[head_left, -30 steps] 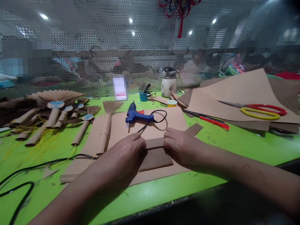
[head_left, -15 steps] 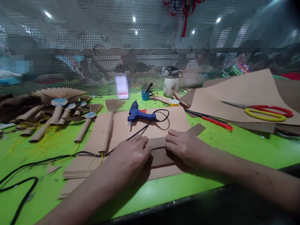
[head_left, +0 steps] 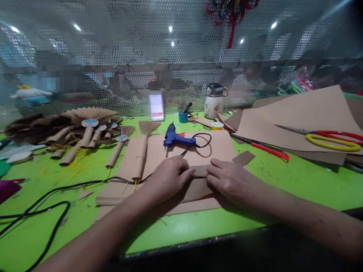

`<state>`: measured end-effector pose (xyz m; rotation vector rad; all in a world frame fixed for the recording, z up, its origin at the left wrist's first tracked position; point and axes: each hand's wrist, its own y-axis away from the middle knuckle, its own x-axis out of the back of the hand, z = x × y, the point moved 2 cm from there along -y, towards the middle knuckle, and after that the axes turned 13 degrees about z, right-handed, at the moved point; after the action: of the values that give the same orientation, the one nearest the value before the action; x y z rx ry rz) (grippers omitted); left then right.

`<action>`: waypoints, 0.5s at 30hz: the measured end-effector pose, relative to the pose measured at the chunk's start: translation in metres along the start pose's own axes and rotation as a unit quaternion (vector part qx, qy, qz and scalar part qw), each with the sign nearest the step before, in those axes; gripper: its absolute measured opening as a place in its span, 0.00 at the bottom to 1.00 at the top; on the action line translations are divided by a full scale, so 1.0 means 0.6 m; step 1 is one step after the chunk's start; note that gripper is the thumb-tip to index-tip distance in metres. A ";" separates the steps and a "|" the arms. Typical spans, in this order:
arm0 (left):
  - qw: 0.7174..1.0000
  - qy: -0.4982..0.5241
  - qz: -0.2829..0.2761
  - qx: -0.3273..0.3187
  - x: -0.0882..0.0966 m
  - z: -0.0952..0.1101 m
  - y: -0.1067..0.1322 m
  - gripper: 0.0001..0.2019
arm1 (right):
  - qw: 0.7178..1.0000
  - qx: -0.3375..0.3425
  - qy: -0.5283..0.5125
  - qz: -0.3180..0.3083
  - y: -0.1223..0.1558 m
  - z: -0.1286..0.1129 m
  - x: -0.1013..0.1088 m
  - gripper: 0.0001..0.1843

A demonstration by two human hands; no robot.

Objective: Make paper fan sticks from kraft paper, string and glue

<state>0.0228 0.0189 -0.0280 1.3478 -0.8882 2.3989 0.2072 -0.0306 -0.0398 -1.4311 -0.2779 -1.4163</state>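
Observation:
A sheet of brown paper point(head_left: 197, 189) lies in front of me, its far edge folded over into a narrow band point(head_left: 199, 171). The fingers of my left hand point(head_left: 171, 174) are curled and pinch that band at its left part. My right hand point(head_left: 230, 180) grips the same fold a short way to the right, fingers bent over it. Both palms hide much of the sheet. Underneath lies larger light-brown paper point(head_left: 222, 146). Just beyond my hands a blue glue gun point(head_left: 180, 141) rests on it, with a pleated paper fan with a rolled handle point(head_left: 140, 163) to its left.
Several finished paper fans point(head_left: 87, 135) lie at the left among yellow threads. Scissors point(head_left: 330, 139) rest on brown sheets point(head_left: 302, 108) at the right. A white bottle point(head_left: 213, 105), a blue jar point(head_left: 183, 117) and a lit phone point(head_left: 156, 107) stand at the back. A black cord point(head_left: 82, 182) crosses the left side.
My view has swung a little to the left, so everything sits farther right in it. Both hands stay on the folded band, and the dark gap under the fold looks narrower.

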 end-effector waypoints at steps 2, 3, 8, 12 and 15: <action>1.000 0.007 -0.002 0.012 -0.006 0.001 -0.001 0.13 | 0.999 -0.023 0.003 0.028 0.003 -0.002 0.000 0.09; 1.000 0.012 -0.006 0.014 -0.007 0.002 0.000 0.12 | 0.998 -0.033 0.004 0.044 0.005 -0.003 0.001 0.09; 0.992 0.099 -0.062 0.045 0.007 0.013 0.011 0.19 | 0.991 -0.048 0.009 0.121 0.003 -0.003 0.009 0.13; 0.970 0.199 -0.097 0.098 0.009 0.017 0.023 0.23 | 0.983 -0.070 0.012 0.170 -0.001 -0.001 0.019 0.12; 0.960 0.244 -0.080 0.116 -0.002 0.017 0.028 0.24 | 0.977 -0.075 0.011 0.199 0.000 -0.003 0.022 0.08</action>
<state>0.0222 -0.0006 -0.0313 0.7850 -0.3611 2.5861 0.2095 -0.0382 -0.0292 -1.4925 0.1304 -1.1407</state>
